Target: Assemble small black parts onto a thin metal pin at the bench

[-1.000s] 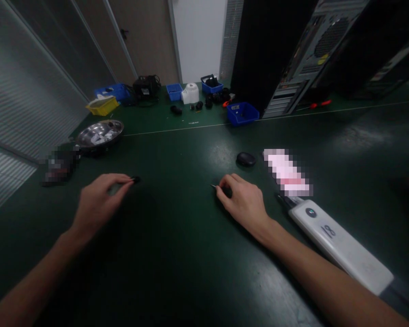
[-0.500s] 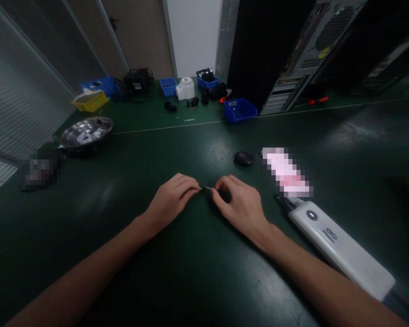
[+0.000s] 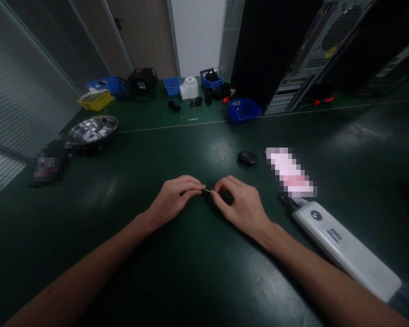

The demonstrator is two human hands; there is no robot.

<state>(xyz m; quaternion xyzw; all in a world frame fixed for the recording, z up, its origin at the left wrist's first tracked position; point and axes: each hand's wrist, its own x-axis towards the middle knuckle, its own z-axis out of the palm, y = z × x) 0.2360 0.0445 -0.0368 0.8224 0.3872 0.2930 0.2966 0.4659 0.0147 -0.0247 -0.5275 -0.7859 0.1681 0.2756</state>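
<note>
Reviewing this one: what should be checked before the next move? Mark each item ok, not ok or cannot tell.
1. Left hand pinching the small dark piece: ok.
2. Right hand gripping the dark-handled tool: ok.
3. Metal tip seated in the piece: cannot tell, too small.
4. Black mouse-like object apart from the right hand: ok.
5. Steel bowl apart from the left hand: ok.

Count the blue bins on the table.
4: one blue bin behind the yellow bin, another left of the white vented part, a third right of it, a fourth beside the computer tower. Others may be hidden.
</note>
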